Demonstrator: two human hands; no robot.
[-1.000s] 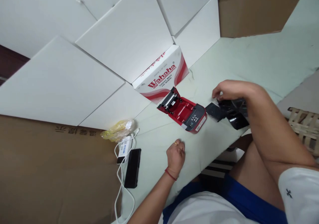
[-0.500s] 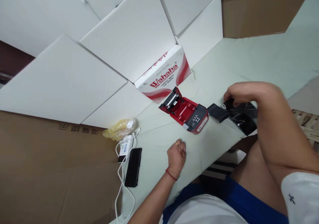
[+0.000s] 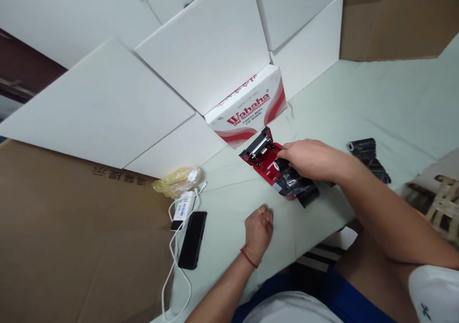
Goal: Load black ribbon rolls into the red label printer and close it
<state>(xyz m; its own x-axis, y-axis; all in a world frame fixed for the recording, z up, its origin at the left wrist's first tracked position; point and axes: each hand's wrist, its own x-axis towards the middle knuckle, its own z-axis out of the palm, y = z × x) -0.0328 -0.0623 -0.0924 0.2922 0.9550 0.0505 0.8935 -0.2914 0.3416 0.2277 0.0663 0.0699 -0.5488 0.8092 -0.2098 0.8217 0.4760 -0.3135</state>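
Note:
A small red and black printer (image 3: pixel 267 172) lies on the table with its lid tipped back. My right hand (image 3: pixel 304 158) grips a roll of black film (image 3: pixel 291 174) with a white core at the printer's open compartment. The roll's loose end hangs over the printer's dark front panel. Whether the roll touches the compartment floor is hidden by my hand. Closer to me, my left hand (image 3: pixel 258 229) rests on the table in a closed fist, apart from the printer, with nothing seen in it.
Another black film roll (image 3: pixel 364 150) lies at right. Behind the printer stands a Wahaha carton (image 3: pixel 247 110) against white panels (image 3: pixel 197 50). At left are a black phone (image 3: pixel 192 240), a white cable (image 3: pixel 175 261), a small white box (image 3: pixel 183 207) and a yellowish plastic bag (image 3: pixel 177 182).
My right hand has brought a black film roll from the table's right side leftward to the open printer. My left fist stays in place. The view has shifted slightly.

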